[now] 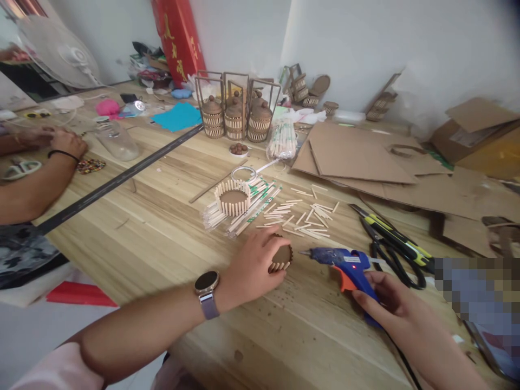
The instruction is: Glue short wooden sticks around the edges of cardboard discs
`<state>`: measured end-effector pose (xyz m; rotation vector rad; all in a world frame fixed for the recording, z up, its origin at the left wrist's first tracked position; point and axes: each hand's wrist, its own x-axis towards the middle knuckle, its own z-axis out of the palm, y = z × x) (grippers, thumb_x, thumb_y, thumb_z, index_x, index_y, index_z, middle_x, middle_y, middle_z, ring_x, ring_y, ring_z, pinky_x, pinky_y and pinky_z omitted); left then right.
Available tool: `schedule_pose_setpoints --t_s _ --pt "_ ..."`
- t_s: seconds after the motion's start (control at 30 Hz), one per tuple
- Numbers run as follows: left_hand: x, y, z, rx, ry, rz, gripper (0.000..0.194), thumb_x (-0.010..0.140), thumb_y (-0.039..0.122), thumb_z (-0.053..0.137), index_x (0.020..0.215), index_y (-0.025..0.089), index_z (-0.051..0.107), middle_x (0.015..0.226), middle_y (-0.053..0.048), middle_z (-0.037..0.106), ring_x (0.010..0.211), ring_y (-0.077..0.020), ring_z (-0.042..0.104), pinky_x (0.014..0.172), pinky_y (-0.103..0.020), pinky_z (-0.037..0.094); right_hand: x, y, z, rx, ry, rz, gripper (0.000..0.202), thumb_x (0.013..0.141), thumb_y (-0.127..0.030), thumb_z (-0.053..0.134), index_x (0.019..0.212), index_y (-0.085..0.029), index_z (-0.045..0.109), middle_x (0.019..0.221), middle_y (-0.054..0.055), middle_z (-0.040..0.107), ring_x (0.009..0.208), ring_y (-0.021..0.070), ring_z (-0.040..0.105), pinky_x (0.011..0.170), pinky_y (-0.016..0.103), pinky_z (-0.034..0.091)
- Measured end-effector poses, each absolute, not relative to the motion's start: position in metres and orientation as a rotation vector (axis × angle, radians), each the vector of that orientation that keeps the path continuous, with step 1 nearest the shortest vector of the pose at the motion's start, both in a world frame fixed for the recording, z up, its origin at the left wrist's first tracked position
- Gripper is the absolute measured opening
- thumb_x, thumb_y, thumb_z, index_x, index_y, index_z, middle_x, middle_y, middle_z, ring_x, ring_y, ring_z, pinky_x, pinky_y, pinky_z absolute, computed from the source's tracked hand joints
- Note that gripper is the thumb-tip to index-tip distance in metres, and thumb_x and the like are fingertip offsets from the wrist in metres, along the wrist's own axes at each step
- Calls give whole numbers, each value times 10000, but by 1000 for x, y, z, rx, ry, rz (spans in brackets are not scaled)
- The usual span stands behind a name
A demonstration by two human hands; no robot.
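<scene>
My left hand [254, 265], with a watch on its wrist, grips a small round cardboard disc [282, 256] edged with short wooden sticks, resting on the wooden table [162, 238]. My right hand [392, 303] lies on the handle of a blue and orange glue gun [341, 262] that rests on the table, its nozzle pointing left toward the disc. Just beyond lie several cut stick pieces [303, 216], and a stick-walled round basket [233, 197] sits on wrapped chopsticks.
Black and yellow scissors [390, 244] lie right of the glue gun. Cardboard sheets [357, 157] cover the far right. Three finished stick baskets with frames [235, 116] stand at the back. Another person's arms [40, 168] rest at the left beside a glass jar [116, 141].
</scene>
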<state>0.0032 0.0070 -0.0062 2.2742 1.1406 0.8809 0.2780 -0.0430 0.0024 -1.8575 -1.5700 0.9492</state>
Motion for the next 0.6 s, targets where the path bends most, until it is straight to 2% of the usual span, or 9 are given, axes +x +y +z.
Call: schedule_pose_setpoints --t_s 0.1,0.2,0.4,0.53,0.6 --pt "2 6 -2 2238 1031 864 283 781 135 689 1048 214 636 1399 -126 426 1335 -287 399 1106 -467 354 274 -43 3 -1804 -1458 947 298 669 -424 715 881 -238 618 807 15 715 718 202 667 615 257 539" --pt "1 6 0 2207 995 876 118 829 158 650 935 206 672 1370 -123 451 1323 -279 416 1103 -460 354 272 -44 6 -1826 -1417 978 254 669 -418 716 838 -241 651 732 -1 694 658 194 638 567 250 520" --pt "1 9 0 2216 973 894 78 817 121 636 850 187 662 1286 -125 523 1289 -263 447 1099 -445 359 261 -57 8 -1808 -1169 1025 271 687 -470 696 832 -242 677 682 -13 684 673 202 628 568 248 496" --pt "2 10 -2 2221 979 900 88 810 116 632 851 187 661 1260 -124 552 1294 -271 444 1107 -462 351 259 -63 2 -1812 -999 1062 316 649 -505 742 776 -225 673 685 4 688 632 184 612 513 238 467" --pt "1 10 -4 2224 988 884 92 806 121 636 856 195 660 1263 -116 555 1301 -280 435 1105 -478 354 259 -63 2 -1784 -988 1143 347 624 -514 768 772 -209 692 730 33 713 657 196 629 541 251 481"
